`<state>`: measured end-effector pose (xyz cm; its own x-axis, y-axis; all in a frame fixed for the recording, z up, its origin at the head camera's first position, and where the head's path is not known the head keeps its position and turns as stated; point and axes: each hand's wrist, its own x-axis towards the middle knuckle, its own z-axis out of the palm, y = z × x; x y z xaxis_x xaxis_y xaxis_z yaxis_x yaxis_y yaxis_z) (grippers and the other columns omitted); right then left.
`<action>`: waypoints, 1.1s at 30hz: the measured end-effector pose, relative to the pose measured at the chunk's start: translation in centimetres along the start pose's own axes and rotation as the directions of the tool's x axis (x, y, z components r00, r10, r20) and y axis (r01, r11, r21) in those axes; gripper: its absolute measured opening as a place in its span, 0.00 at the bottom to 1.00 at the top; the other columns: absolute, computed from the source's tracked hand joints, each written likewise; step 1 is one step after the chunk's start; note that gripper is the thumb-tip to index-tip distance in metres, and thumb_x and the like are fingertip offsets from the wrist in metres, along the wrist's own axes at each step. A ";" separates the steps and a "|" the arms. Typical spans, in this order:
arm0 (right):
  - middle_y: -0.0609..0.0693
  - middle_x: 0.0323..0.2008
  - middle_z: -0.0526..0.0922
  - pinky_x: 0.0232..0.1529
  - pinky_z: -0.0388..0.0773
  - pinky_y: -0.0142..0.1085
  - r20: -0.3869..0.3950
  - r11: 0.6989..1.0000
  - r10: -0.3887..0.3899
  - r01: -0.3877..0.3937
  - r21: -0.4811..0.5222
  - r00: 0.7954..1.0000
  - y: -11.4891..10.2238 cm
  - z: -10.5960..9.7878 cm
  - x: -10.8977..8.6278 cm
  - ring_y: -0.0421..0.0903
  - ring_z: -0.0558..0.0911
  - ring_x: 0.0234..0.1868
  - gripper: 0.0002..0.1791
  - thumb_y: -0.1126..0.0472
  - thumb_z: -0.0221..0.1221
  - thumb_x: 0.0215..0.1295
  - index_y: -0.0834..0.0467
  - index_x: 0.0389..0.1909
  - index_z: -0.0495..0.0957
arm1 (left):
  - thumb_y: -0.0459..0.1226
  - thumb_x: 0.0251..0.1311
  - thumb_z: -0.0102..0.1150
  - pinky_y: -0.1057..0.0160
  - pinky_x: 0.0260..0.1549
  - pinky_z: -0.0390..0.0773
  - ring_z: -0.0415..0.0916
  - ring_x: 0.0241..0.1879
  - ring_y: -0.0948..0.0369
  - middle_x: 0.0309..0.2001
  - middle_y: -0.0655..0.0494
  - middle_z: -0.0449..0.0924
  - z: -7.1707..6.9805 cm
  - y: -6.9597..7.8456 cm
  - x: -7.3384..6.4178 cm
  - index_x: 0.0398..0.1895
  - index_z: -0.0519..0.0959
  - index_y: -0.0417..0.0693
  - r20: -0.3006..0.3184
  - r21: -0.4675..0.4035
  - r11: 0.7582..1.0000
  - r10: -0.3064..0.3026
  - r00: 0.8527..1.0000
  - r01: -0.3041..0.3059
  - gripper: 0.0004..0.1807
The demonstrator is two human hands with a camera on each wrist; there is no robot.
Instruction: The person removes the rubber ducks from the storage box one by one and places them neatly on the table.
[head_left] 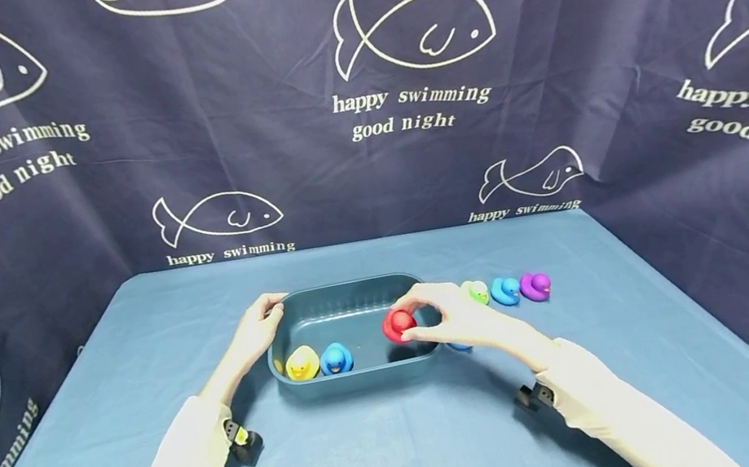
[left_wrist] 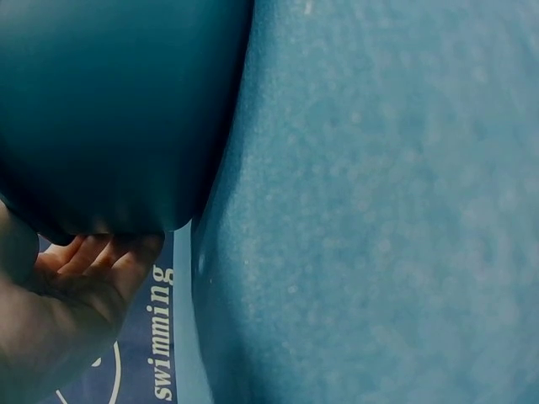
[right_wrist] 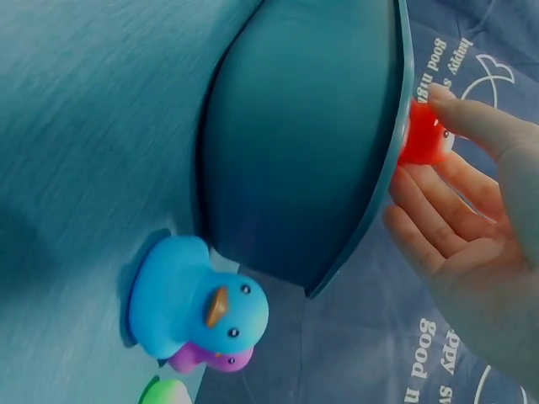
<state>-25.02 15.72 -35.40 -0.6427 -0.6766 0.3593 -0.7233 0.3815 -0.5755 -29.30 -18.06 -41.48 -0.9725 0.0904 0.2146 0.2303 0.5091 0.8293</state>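
A dark teal rectangular bin (head_left: 368,372) stands on the table. My left hand (head_left: 259,325) holds the bin's left end at the far corner; in the left wrist view its fingers (left_wrist: 101,257) lie against the outer wall. Between thumb and fingertips, my right hand (head_left: 451,316) pinches a red rubber duck (head_left: 399,323) over the right part of the bin. In the right wrist view the red duck (right_wrist: 425,135) shows just past the rim. A yellow rubber duck (head_left: 303,363) and a blue rubber duck (head_left: 336,358) sit inside at the near left.
Right of the bin are a green duck (head_left: 478,291), a blue duck (head_left: 506,291) and a purple duck (head_left: 535,287). Another blue duck (head_left: 461,346), mostly hidden under the right hand, sits by the bin's near right corner. Dark printed cloth (head_left: 298,130) hangs behind the table.
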 end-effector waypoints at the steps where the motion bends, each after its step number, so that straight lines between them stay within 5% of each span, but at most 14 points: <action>1: 0.42 0.41 0.84 0.51 0.75 0.42 -0.001 1.000 0.004 -0.004 0.003 1.000 0.0 -0.1 -0.1 0.37 0.80 0.44 0.21 0.58 0.68 0.53 0.55 0.50 0.78 | 0.32 0.66 0.44 0.49 0.55 0.69 0.71 0.54 0.46 0.54 0.38 0.75 0.0 0.0 0.0 0.54 0.73 0.36 0.000 0.001 1.000 0.000 1.000 0.000 0.16; 9: 0.33 0.40 0.81 0.47 0.75 0.41 -0.056 0.984 0.084 -0.092 -0.153 0.995 -0.3 -1.1 -1.0 0.37 0.79 0.44 0.20 0.51 0.66 0.54 0.47 0.49 0.79 | 0.32 0.67 0.44 0.50 0.55 0.68 0.71 0.54 0.46 0.54 0.38 0.75 0.1 -0.2 0.0 0.54 0.73 0.36 0.003 0.006 1.000 -0.006 1.000 0.006 0.16; 16: 0.36 0.40 0.82 0.48 0.75 0.45 -0.080 0.991 0.076 -0.084 -0.105 0.994 0.1 -1.6 -1.5 0.35 0.78 0.42 0.20 0.54 0.67 0.53 0.50 0.49 0.80 | 0.31 0.67 0.44 0.49 0.55 0.68 0.71 0.54 0.46 0.54 0.38 0.75 0.1 -0.1 -0.1 0.54 0.73 0.36 0.006 -0.007 1.000 -0.002 1.000 0.002 0.15; 28: 0.42 0.39 0.82 0.47 0.73 0.29 -0.095 0.997 0.015 -0.022 -0.073 0.995 1.2 -2.3 -2.3 0.37 0.78 0.41 0.20 0.58 0.68 0.53 0.54 0.48 0.80 | 0.32 0.67 0.43 0.50 0.54 0.68 0.71 0.54 0.47 0.54 0.39 0.75 0.0 -0.2 0.1 0.54 0.73 0.36 0.007 0.000 1.000 -0.011 1.000 0.011 0.15; 33: 0.50 0.38 0.83 0.47 0.72 0.28 -0.102 0.998 0.006 -0.012 -0.060 0.995 0.1 -2.6 -2.5 0.44 0.79 0.40 0.19 0.66 0.67 0.52 0.61 0.47 0.79 | 0.32 0.68 0.43 0.49 0.55 0.68 0.71 0.55 0.46 0.55 0.38 0.74 0.0 -0.4 0.2 0.54 0.73 0.36 0.013 -0.004 1.000 -0.008 1.000 0.008 0.15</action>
<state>-24.09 19.10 -34.42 -0.6692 -0.6067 0.4292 -0.7295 0.4262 -0.5349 -29.59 -18.25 -41.71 -0.9748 0.0973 0.2008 0.2222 0.5062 0.8333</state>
